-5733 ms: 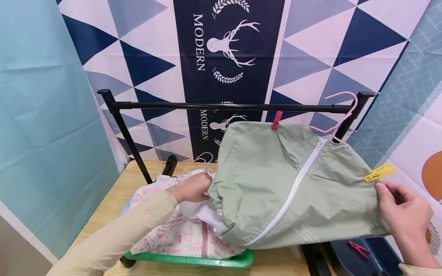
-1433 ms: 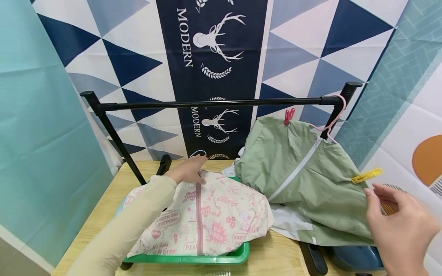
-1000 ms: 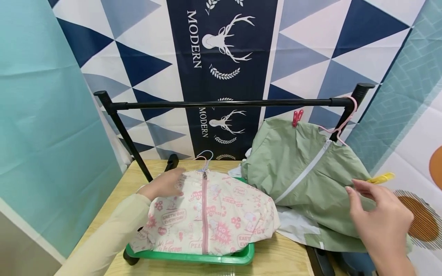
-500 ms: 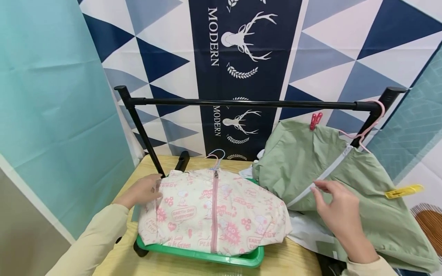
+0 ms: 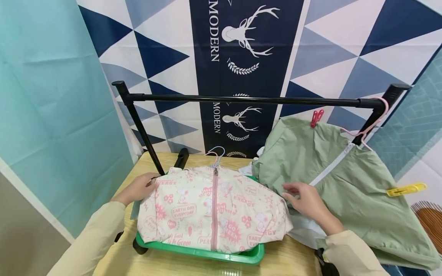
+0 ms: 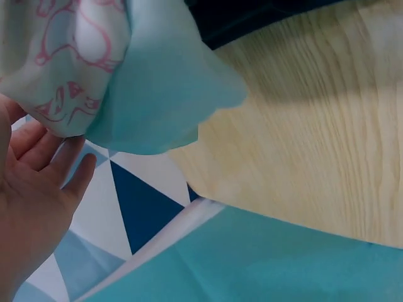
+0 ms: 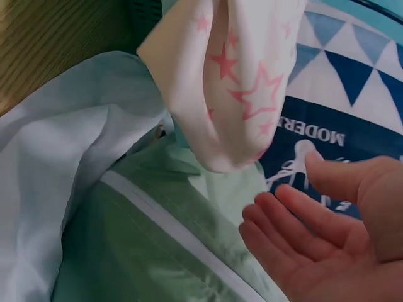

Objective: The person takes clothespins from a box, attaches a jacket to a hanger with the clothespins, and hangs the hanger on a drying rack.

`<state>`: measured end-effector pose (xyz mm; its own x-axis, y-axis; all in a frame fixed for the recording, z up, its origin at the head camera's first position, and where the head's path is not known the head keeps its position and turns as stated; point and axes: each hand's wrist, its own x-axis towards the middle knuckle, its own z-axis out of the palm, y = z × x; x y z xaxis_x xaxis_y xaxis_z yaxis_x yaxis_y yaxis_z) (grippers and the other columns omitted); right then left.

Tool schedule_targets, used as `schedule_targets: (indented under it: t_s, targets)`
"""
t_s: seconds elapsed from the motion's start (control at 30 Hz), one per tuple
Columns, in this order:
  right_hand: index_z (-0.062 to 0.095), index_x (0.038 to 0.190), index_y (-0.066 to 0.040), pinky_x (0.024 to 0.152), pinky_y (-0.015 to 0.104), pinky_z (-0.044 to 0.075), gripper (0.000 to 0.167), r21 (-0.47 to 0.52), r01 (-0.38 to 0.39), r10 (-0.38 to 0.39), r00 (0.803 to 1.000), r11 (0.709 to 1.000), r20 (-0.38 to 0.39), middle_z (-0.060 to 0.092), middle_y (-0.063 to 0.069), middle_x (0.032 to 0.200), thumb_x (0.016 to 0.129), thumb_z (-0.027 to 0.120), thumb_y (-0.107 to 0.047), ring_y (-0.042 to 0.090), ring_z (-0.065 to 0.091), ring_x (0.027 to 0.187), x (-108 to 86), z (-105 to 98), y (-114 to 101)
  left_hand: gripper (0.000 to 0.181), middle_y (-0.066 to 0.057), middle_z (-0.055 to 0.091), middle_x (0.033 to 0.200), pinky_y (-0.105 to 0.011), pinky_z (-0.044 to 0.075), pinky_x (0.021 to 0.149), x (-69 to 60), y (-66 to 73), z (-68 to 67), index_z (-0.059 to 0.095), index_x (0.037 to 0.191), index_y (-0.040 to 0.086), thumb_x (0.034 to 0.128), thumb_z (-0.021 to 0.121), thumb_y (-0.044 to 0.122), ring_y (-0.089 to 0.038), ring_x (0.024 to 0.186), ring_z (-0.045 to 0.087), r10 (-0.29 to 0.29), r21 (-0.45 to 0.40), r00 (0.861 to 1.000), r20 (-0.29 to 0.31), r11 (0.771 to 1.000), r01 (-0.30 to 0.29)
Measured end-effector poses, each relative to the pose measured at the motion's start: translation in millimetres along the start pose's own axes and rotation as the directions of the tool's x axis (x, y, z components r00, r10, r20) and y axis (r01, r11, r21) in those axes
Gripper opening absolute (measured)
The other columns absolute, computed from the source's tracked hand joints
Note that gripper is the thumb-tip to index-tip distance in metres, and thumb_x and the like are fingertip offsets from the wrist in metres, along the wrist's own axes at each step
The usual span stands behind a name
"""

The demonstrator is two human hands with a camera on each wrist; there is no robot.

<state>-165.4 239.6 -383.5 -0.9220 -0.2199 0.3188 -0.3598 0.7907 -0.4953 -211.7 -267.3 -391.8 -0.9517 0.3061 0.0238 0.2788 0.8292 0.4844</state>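
A cream jacket with pink print (image 5: 186, 207) and a pink zip lies over a green basket (image 5: 207, 253); hanger hooks (image 5: 218, 150) poke out at its collar. My left hand (image 5: 138, 187) is at the jacket's left shoulder. In the left wrist view, the fingers (image 6: 39, 148) lie against the cloth's lower edge, relaxed; the thumb is mostly hidden. My right hand (image 5: 307, 201) hovers beside the jacket's right sleeve, in front of a green jacket (image 5: 359, 191). In the right wrist view its fingers (image 7: 296, 226) are apart from the star-printed sleeve (image 7: 252, 88), holding nothing.
The green jacket hangs by a pink hanger (image 5: 374, 124) at the right end of a black rack (image 5: 241, 99). A red clothes peg (image 5: 315, 118) and a yellow one (image 5: 406, 189) grip it. Pale cloth (image 5: 305, 230) shows beneath. The table (image 5: 138, 264) is wooden.
Both hands have left the green jacket and hanger hooks. The left moved to the printed jacket's left shoulder, the right leftward to its right sleeve. The printed jacket now lies spread out; the view shifted.
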Motion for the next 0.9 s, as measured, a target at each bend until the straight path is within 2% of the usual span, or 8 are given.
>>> schedule_targets:
  t_s: [0.17,0.27,0.47,0.53,0.77,0.9]
  targets:
    - [0.067,0.112,0.005,0.075,0.034,0.058,0.028,0.066,0.0,-0.011,0.985,0.998,0.172,0.072,0.019,0.102,0.089,0.066,-0.011,0.029,0.07,0.088,24.4,10,7,0.029,-0.029,0.058,0.123,-0.055,0.048,0.096,6.9,-0.7,-2.3,0.059,0.121,-0.006,0.0987,0.049,0.009,-0.045,0.115,0.056,-0.015,0.016,1.0,-0.013,1.0,0.015]
    - [0.069,0.111,0.001,0.07,0.027,0.055,0.026,0.069,-0.013,-0.005,0.97,0.998,0.242,0.073,0.014,0.098,0.09,0.065,-0.015,0.021,0.069,0.083,36.2,16,10,0.028,-0.028,0.058,0.122,-0.056,0.047,0.096,9.7,0.2,-3.1,0.061,0.12,-0.006,0.0978,0.05,0.007,-0.045,0.115,0.055,-0.015,0.02,1.0,-0.011,1.0,0.015]
    - [0.071,0.105,0.002,0.052,0.025,0.047,0.022,0.148,-0.147,0.087,0.934,0.978,0.347,0.07,0.011,0.085,0.093,0.061,-0.014,0.011,0.054,0.059,48.3,25,14,0.027,-0.025,0.06,0.116,-0.055,0.047,0.097,18.5,4.0,1.5,0.062,0.119,-0.005,0.098,0.049,0.006,-0.041,0.111,0.057,-0.001,0.0,1.0,-0.026,1.0,0.001]
    - [0.071,0.103,0.003,0.049,0.026,0.046,0.021,0.15,-0.176,0.114,0.929,0.973,0.351,0.069,0.011,0.083,0.092,0.062,-0.013,0.011,0.051,0.055,50.3,27,15,0.025,-0.024,0.061,0.113,-0.053,0.048,0.095,21.9,5.3,3.6,0.063,0.117,-0.005,0.0974,0.049,0.004,-0.039,0.107,0.059,0.011,0.015,0.999,-0.031,1.0,-0.011]
    - [0.073,0.101,0.0,0.061,0.026,0.047,0.019,0.129,-0.186,0.131,0.929,0.974,0.346,0.072,0.012,0.088,0.09,0.065,-0.013,0.011,0.054,0.06,55.6,36,17,0.017,-0.024,0.064,0.108,-0.049,0.052,0.091,25.3,7.8,6.5,0.064,0.107,-0.004,0.094,0.053,-0.002,-0.039,0.104,0.062,0.01,0.031,0.999,-0.04,0.999,-0.009]
    - [0.074,0.099,0.002,0.054,0.026,0.047,0.018,0.165,-0.238,0.179,0.935,0.957,0.306,0.073,0.015,0.087,0.087,0.068,-0.01,0.012,0.054,0.058,54.7,39,18,0.017,-0.025,0.064,0.109,-0.049,0.053,0.091,26.3,12.2,7.3,0.064,0.107,-0.005,0.0936,0.053,-0.003,-0.04,0.105,0.062,0.001,0.021,0.999,-0.037,1.0,0.0]
